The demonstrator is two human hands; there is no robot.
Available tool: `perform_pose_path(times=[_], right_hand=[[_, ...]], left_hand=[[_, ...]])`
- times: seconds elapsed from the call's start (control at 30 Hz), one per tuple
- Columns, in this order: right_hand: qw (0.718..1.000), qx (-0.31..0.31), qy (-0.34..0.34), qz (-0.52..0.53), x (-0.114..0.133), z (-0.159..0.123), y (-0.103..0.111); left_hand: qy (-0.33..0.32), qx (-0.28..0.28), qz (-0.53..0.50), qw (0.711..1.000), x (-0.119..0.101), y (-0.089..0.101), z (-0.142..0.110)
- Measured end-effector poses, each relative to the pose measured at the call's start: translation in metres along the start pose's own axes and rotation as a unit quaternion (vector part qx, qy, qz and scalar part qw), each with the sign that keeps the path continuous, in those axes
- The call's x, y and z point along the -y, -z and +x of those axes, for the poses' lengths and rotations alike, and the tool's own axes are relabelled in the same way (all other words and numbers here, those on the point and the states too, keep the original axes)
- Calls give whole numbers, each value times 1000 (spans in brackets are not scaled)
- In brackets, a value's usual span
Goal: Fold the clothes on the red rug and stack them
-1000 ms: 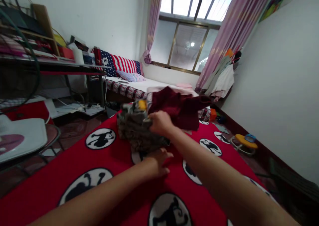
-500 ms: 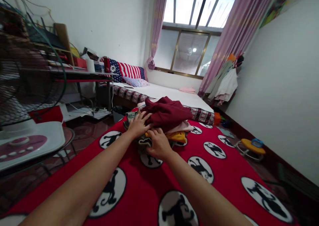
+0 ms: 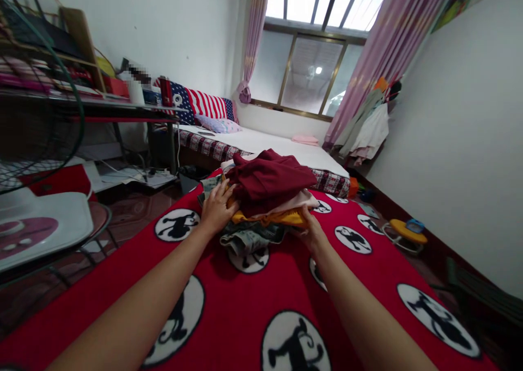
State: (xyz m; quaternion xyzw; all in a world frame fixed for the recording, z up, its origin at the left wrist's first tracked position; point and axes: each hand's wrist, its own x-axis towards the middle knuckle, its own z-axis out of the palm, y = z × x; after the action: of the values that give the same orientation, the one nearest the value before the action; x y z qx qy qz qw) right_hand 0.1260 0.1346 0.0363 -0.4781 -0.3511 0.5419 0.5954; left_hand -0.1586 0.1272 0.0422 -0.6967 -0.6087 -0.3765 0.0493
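A pile of clothes sits on the red blanket (image 3: 229, 316). On top is a loosely folded maroon garment (image 3: 272, 180), over a pale pink garment (image 3: 300, 199), a yellow garment (image 3: 265, 217) and a grey-green patterned garment (image 3: 249, 239) at the bottom. My left hand (image 3: 217, 207) lies against the left side of the pile, fingers spread and touching the edges of the cloth. At the right edge, my right hand (image 3: 312, 229) has its thumb against the yellow garment's corner; its other fingers are mostly hidden beneath the cloth.
A bed with a white sheet (image 3: 265, 139) stands behind the pile, under a window. To the left are a cluttered desk (image 3: 122, 109), a fan (image 3: 32, 137) and a white chair (image 3: 44, 218). A yellow stool (image 3: 406, 232) stands on the floor to the right.
My right hand has moved from the front of the pile to its right edge, uncovering the grey-green garment. My left hand has shifted slightly left. The camera view has tilted slightly.
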Motion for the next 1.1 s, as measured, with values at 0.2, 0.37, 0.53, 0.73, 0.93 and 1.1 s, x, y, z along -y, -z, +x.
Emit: perform_pose_path(times=[0.2,0.37,0.53,0.73,0.93,1.1], right_hand=[[998,5,63,17,5,23,-29],[985,60,149,-61,9,61,-45],[975,-61,153,-147,-15,91,-49],[955,-120,178,-204,-34,58,-43],[939,-159,184,-242,-45,20,-39],[944,-120,209,-226,-45,9,-37]], left_hand=[[27,-89,-16,996,0,-15,-17],[67,-167,-8,984,-12,-21,-26],[38,-161,23,986,-22,-20,-26],[1,-158,12,987,-42,-9,-39],[-55,7,90,994,-82,-4,-68],[-32,50,140,988,-84,-9,-70]])
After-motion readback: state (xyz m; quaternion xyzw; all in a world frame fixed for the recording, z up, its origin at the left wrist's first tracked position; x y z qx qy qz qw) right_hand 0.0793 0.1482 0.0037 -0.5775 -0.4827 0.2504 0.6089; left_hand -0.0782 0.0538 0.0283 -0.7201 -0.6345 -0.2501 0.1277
